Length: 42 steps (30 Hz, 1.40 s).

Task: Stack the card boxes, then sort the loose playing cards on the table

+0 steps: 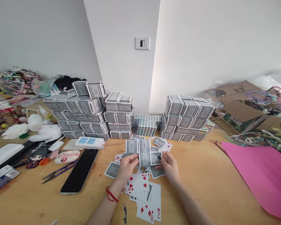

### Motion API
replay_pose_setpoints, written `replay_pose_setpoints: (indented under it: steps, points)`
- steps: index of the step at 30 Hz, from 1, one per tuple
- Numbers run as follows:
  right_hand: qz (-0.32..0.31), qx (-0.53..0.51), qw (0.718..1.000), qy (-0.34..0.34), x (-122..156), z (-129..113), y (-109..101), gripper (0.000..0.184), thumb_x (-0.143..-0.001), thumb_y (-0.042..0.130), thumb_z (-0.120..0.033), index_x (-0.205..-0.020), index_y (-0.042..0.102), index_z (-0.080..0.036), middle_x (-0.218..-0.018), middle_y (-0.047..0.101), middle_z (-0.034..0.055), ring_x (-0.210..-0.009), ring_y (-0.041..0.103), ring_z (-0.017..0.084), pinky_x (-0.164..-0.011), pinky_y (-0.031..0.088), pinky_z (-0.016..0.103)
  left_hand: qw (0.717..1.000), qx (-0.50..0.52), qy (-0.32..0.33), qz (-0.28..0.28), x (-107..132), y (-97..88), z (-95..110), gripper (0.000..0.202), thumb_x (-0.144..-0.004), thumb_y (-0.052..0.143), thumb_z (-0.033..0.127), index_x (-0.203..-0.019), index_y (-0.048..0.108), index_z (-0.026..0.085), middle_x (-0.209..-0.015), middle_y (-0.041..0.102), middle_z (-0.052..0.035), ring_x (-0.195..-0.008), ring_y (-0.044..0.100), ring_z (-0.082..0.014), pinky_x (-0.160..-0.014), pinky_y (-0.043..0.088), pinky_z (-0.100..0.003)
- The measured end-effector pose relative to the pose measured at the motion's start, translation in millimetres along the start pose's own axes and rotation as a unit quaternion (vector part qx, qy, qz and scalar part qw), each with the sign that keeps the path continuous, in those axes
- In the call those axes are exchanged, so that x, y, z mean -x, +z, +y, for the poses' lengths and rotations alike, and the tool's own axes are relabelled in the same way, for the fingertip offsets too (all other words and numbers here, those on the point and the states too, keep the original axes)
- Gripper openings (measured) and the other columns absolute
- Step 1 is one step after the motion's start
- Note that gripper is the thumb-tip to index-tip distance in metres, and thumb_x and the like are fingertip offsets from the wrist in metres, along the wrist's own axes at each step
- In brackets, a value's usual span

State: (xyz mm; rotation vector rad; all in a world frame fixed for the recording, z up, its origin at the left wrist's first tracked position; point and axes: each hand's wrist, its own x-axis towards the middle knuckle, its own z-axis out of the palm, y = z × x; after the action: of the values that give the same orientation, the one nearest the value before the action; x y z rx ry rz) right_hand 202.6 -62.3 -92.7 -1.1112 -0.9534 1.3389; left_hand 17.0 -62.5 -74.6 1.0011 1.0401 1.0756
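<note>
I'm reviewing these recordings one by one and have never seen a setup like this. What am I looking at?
There is no machine here, just a person's two bare hands. The single picture comes from a camera worn on the head, looking forward and down. The left hand, with a red bracelet at the wrist, and the right hand hold playing cards between them, patterned backs showing. Loose cards, some face up, lie on the table. Behind stand stacks of blocks showing card backs. A phone lies to the left, a pink sheet to the right.
</note>
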Motion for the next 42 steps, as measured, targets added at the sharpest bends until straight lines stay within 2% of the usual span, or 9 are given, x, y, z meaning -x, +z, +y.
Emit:
replay_pose_setpoints:
  steps: [2,5,10,16,21,25,29,37,42]
  points:
    - [0.007,0.031,0.999,-0.011,-0.6,-0.4,-2.1,0.036,-0.062,0.064,-0.050,-0.076,0.050,-0.020,-0.061,0.058,-0.0018,-0.046,0.053,0.012,-0.043,0.046,0.025,1.000,0.004,0.006,-0.003,-0.2,-1.6,0.7,0.033,-0.067,0.063,0.028,-0.098,0.066,0.016,-0.098,0.068,-0.0077,-0.093,0.061,-0.0240,-0.087,0.044,-0.038]
    - [-0.014,0.027,1.000,0.000,-2.0,0.6,-3.6,0.035,-0.063,0.065,-0.048,-0.077,0.051,-0.019,-0.059,0.056,-0.0029,-0.042,0.049,0.010,-0.042,0.046,0.025,1.000,0.011,0.002,-0.009,-0.5,-2.5,0.5,0.032,-0.068,0.063,0.026,-0.098,0.066,0.017,-0.099,0.067,-0.0071,-0.093,0.061,-0.0235,-0.087,0.043,-0.038]
    - [-0.032,-0.004,0.999,0.014,-3.3,3.7,-2.1,0.034,-0.062,0.067,-0.046,-0.076,0.055,-0.018,-0.056,0.054,-0.0028,-0.046,0.050,0.011,-0.046,0.046,0.025,0.999,0.024,-0.012,-0.020,0.4,0.2,0.8,0.032,-0.066,0.064,0.026,-0.097,0.066,0.017,-0.099,0.068,-0.0079,-0.092,0.061,-0.0245,-0.085,0.045,-0.038]
    - [-0.037,0.036,0.998,0.023,-1.0,2.0,-0.2,0.034,-0.061,0.068,-0.046,-0.078,0.061,-0.017,-0.063,0.060,-0.0006,-0.047,0.051,0.010,-0.050,0.047,0.025,1.000,0.008,0.001,-0.027,3.8,2.9,4.7,0.031,-0.069,0.063,0.027,-0.098,0.066,0.018,-0.101,0.067,-0.0071,-0.091,0.061,-0.0239,-0.084,0.045,-0.038]
    - [-0.032,0.046,0.998,0.006,1.5,0.0,2.8,0.033,-0.061,0.068,-0.047,-0.072,0.060,-0.017,-0.063,0.060,0.0004,-0.051,0.052,0.012,-0.050,0.048,0.025,0.998,0.008,0.007,-0.056,3.3,3.0,4.7,0.033,-0.070,0.061,0.025,-0.102,0.064,0.017,-0.103,0.066,-0.0081,-0.095,0.059,-0.0243,-0.087,0.043,-0.039]
    - [-0.031,0.052,0.998,-0.001,1.7,-0.2,3.4,0.034,-0.061,0.067,-0.048,-0.069,0.058,-0.017,-0.063,0.060,0.0019,-0.055,0.054,0.014,-0.050,0.048,0.026,0.999,0.015,0.009,-0.043,2.3,1.3,-0.5,0.029,-0.070,0.060,0.022,-0.098,0.066,0.018,-0.102,0.067,-0.0073,-0.094,0.060,-0.0233,-0.087,0.043,-0.037]
    - [-0.032,0.059,0.998,-0.005,1.3,0.6,2.7,0.034,-0.062,0.066,-0.050,-0.068,0.056,-0.018,-0.062,0.060,0.0018,-0.056,0.055,0.015,-0.051,0.049,0.027,0.999,0.022,0.000,-0.035,2.9,-0.1,-3.7,0.030,-0.072,0.058,0.027,-0.100,0.065,0.019,-0.096,0.068,-0.0073,-0.088,0.061,-0.0223,-0.082,0.045,-0.034]
    - [-0.035,0.059,0.998,-0.011,1.4,3.7,2.9,0.037,-0.060,0.066,-0.052,-0.063,0.049,-0.019,-0.058,0.057,-0.0004,-0.050,0.053,0.014,-0.049,0.049,0.028,1.000,0.000,-0.013,0.002,-0.4,4.8,-1.3,0.023,-0.065,0.065,0.033,-0.077,0.068,0.014,-0.070,0.067,-0.0036,-0.067,0.060,-0.0177,-0.069,0.046,-0.030]
    - [-0.046,0.045,0.998,-0.010,2.7,3.0,3.4,0.037,-0.061,0.066,-0.050,-0.064,0.045,-0.020,-0.053,0.054,-0.0029,-0.047,0.052,0.013,-0.048,0.047,0.027,1.000,0.009,-0.017,0.018,-0.7,7.4,-2.2,0.020,-0.062,0.066,0.034,-0.067,0.066,0.014,-0.065,0.063,-0.0023,-0.062,0.056,-0.0159,-0.064,0.046,-0.028]
